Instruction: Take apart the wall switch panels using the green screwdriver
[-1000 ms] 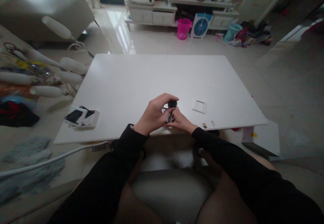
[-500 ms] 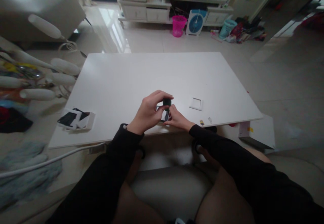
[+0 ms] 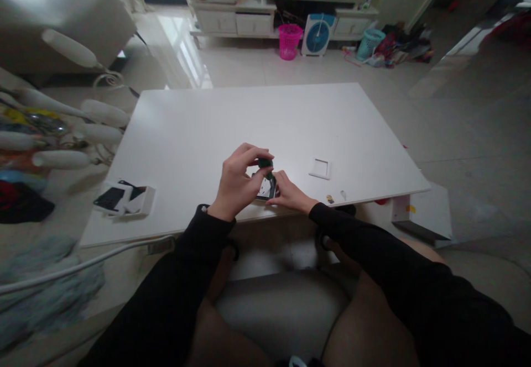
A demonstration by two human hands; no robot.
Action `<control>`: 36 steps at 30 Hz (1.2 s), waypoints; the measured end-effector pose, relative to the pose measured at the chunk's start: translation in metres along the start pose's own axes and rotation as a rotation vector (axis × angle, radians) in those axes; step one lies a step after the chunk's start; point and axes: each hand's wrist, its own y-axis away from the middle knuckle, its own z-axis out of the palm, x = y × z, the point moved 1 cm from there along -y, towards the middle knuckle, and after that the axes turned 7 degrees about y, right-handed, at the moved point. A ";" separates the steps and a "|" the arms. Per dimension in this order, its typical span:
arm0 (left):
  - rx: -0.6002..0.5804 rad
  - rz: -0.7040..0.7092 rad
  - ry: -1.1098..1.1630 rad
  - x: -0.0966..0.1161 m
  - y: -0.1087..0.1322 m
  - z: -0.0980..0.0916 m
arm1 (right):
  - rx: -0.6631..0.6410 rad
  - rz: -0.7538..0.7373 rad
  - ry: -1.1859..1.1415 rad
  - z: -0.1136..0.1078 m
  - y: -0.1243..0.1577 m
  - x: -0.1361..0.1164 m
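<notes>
My left hand [image 3: 238, 182] is closed around a short dark green knob-like handle [image 3: 265, 163], fingers above and thumb below. The handle stands over a small square socket-like panel [image 3: 264, 185], which has a white face with dark marks and a dark frame. Whether the handle's lower end touches the panel is hidden by my thumb. My right hand [image 3: 288, 193] pinches the panel's right edge near the table's front. To the right lies an empty white square frame [image 3: 319, 168]. Closer to the edge are a small yellowish packet [image 3: 329, 199] and a small clear piece [image 3: 343, 194].
An open white box [image 3: 143, 204] with black items sits at the left of the white table [image 3: 249, 115]. White curved lamp arms [image 3: 103, 111] reach toward the left edge. A pale cable [image 3: 91, 265] runs below it. A box [image 3: 427, 212] stands beyond the right corner.
My left hand and the green handle have moved slightly left over the panel, uncovering more of its white face. My right hand keeps its hold. The camera view has shifted a little.
</notes>
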 end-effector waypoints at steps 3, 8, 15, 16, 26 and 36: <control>-0.084 -0.050 0.077 -0.001 0.002 -0.003 | -0.007 0.009 -0.011 -0.001 0.000 0.000; -0.054 -0.033 0.050 0.002 0.002 -0.003 | -0.015 0.022 -0.037 -0.002 0.000 -0.001; 0.162 -0.083 -0.017 -0.004 0.003 0.005 | -0.008 0.003 -0.035 0.001 -0.001 0.000; 0.160 -0.106 0.012 -0.004 0.004 0.007 | -0.004 -0.003 -0.032 0.001 -0.001 0.001; 0.053 -0.115 0.112 -0.006 0.004 0.004 | 0.001 0.006 -0.009 0.001 -0.001 -0.001; -0.136 -0.021 0.068 -0.001 0.006 0.008 | 0.013 0.012 -0.023 0.000 -0.001 -0.001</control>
